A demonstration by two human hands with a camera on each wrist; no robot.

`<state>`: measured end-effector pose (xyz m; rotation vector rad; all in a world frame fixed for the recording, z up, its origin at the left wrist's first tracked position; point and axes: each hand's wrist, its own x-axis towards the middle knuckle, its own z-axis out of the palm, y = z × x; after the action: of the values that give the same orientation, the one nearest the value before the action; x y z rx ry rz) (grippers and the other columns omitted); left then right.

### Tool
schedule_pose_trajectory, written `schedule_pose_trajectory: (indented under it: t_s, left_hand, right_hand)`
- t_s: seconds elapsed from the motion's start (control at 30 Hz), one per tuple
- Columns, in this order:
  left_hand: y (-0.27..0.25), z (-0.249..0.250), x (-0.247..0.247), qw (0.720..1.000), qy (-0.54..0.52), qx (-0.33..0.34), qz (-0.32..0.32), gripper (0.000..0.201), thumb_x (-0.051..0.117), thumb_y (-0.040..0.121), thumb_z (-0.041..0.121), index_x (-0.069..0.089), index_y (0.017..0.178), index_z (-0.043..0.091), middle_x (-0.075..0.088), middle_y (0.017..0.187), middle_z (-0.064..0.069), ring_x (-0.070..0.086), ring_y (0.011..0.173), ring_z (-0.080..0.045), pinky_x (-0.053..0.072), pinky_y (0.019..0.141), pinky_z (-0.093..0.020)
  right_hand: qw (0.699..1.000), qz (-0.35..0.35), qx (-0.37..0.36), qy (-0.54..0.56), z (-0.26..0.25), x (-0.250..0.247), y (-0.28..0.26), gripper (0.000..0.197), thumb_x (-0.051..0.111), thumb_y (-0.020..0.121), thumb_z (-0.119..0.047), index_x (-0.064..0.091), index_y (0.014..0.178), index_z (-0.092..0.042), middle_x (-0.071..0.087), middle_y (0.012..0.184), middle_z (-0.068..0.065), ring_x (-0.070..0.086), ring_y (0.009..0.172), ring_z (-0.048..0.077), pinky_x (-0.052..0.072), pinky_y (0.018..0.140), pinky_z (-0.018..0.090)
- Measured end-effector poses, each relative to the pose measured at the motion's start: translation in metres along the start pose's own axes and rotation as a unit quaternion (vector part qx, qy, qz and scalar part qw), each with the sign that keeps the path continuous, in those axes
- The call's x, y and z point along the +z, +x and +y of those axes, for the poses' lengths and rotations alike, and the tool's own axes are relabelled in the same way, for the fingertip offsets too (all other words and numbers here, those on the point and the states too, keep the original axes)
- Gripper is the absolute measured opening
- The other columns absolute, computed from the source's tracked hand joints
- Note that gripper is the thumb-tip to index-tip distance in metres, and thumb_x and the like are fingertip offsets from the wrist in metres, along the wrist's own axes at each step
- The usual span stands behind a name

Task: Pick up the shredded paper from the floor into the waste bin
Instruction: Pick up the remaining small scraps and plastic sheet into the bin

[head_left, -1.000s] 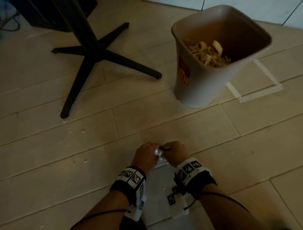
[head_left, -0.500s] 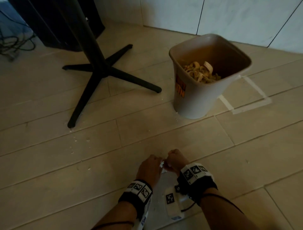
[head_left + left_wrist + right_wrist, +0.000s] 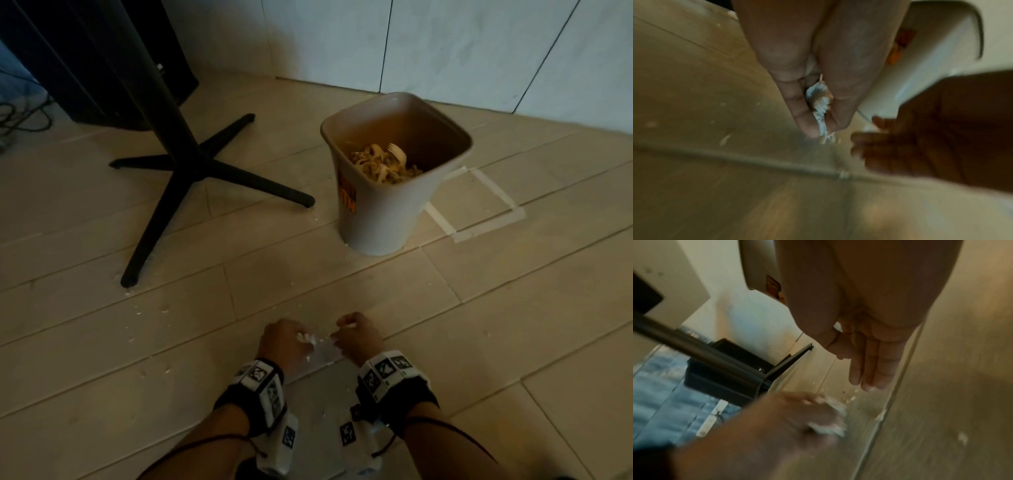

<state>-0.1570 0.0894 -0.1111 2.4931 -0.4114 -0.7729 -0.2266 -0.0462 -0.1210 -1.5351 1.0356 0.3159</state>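
I am gathering scraps off the floor (image 3: 102,342), where a few white flecks (image 3: 137,313) are lying to the left. My left hand (image 3: 286,342) is pinching a wad of shredded paper (image 3: 819,104); my right hand (image 3: 356,337) is hovering beside it with fingers relaxed, holding nothing. Next, I judge, I should be carrying the wad to the waste bin (image 3: 376,222) ahead on the right

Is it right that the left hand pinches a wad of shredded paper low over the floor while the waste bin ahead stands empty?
Not quite. The left hand does pinch the shredded paper over the floor, but the waste bin is not empty: the head view shows scraps already inside it.
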Motion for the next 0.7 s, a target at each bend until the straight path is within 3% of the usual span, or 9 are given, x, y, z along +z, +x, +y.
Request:
schedule_pose_trajectory:
  t_s: [0.1,0.2,0.3,0.37,0.43,0.5,0.57,0.63,0.7]
  left_hand:
    - [0.001,0.040,-0.043,0.991,-0.076,0.085,0.075,0.011,0.076,0.075,0.021,0.071,0.065,0.019,0.071,0.067,0.000,0.069,0.070,-0.018,0.054,0.064,-0.026]
    - [0.001,0.100,-0.099,0.961,-0.154,0.177,0.147,0.009,0.079,0.076,0.016,0.074,0.073,0.009,0.071,0.068,-0.002,0.067,0.065,-0.008,0.058,0.067,-0.030]
    - [0.008,0.161,-0.150,0.921,-0.198,0.262,0.211,0.005,0.077,0.079,0.019,0.073,0.076,0.019,0.072,0.077,-0.003,0.070,0.074,-0.016,0.060,0.069,-0.036]
    - [0.018,0.196,-0.173,0.898,-0.179,0.310,0.256,0.008,0.075,0.082,0.023,0.073,0.089,0.022,0.071,0.083,0.006,0.067,0.074,-0.001,0.059,0.065,-0.022]
    - [0.031,0.229,-0.187,0.881,-0.155,0.338,0.293,0.012,0.073,0.082,0.021,0.074,0.094,0.020,0.070,0.085,0.010,0.064,0.072,0.004,0.052,0.063,-0.009]
    - [0.044,0.255,-0.191,0.874,-0.122,0.351,0.314,0.013,0.072,0.080,0.020,0.074,0.092,0.022,0.072,0.089,0.010,0.065,0.078,0.000,0.053,0.069,-0.014]
    - [0.055,0.269,-0.188,0.898,-0.060,0.338,0.276,0.026,0.076,0.076,0.021,0.073,0.101,0.025,0.071,0.103,0.005,0.065,0.091,-0.008,0.055,0.079,-0.023]
    - [0.060,0.273,-0.181,0.935,0.053,0.311,0.158,0.050,0.079,0.075,0.019,0.064,0.122,0.028,0.063,0.126,0.003,0.059,0.106,-0.010,0.048,0.084,-0.021]
    - [0.064,0.274,-0.177,0.941,0.126,0.306,0.070,0.065,0.078,0.076,0.013,0.054,0.133,0.033,0.053,0.137,0.006,0.053,0.117,-0.011,0.040,0.086,-0.020]
  right_hand:
    - [0.996,0.021,-0.046,-0.069,-0.009,-0.014,-0.011,0.018,0.053,0.091,-0.014,0.064,0.103,-0.021,0.066,0.106,0.010,0.063,0.100,0.028,0.045,0.079,0.027]
    - [0.989,0.021,-0.079,-0.124,-0.007,-0.019,-0.009,0.028,0.048,0.094,-0.015,0.065,0.116,-0.018,0.066,0.119,0.010,0.062,0.109,0.030,0.043,0.086,0.026]
    - [0.982,0.020,-0.103,-0.157,-0.011,-0.019,-0.007,0.032,0.046,0.093,-0.014,0.065,0.117,-0.021,0.067,0.122,0.010,0.062,0.110,0.030,0.046,0.089,0.028]
    - [0.977,0.020,-0.119,-0.178,-0.015,-0.020,-0.006,0.034,0.045,0.092,-0.013,0.065,0.118,-0.021,0.066,0.124,0.009,0.062,0.112,0.029,0.046,0.091,0.028]
    - [0.971,0.020,-0.137,-0.194,-0.017,-0.021,-0.004,0.035,0.044,0.093,-0.013,0.066,0.119,-0.020,0.066,0.126,0.008,0.061,0.114,0.028,0.045,0.092,0.027]
    - [0.967,0.022,-0.145,-0.207,-0.018,-0.022,-0.003,0.035,0.044,0.094,-0.014,0.066,0.121,-0.020,0.065,0.128,0.007,0.060,0.116,0.027,0.044,0.094,0.026]
    - [0.964,0.028,-0.152,-0.218,-0.018,-0.024,0.000,0.036,0.044,0.094,-0.015,0.065,0.123,-0.020,0.063,0.131,0.007,0.059,0.119,0.027,0.044,0.097,0.027]
    - [0.962,0.033,-0.153,-0.226,-0.017,-0.027,0.004,0.036,0.043,0.095,-0.016,0.064,0.125,-0.020,0.061,0.135,0.007,0.057,0.123,0.027,0.042,0.101,0.028]
    - [0.959,0.039,-0.156,-0.232,-0.015,-0.031,0.008,0.037,0.042,0.096,-0.016,0.064,0.127,-0.020,0.059,0.137,0.006,0.055,0.125,0.027,0.042,0.102,0.029]
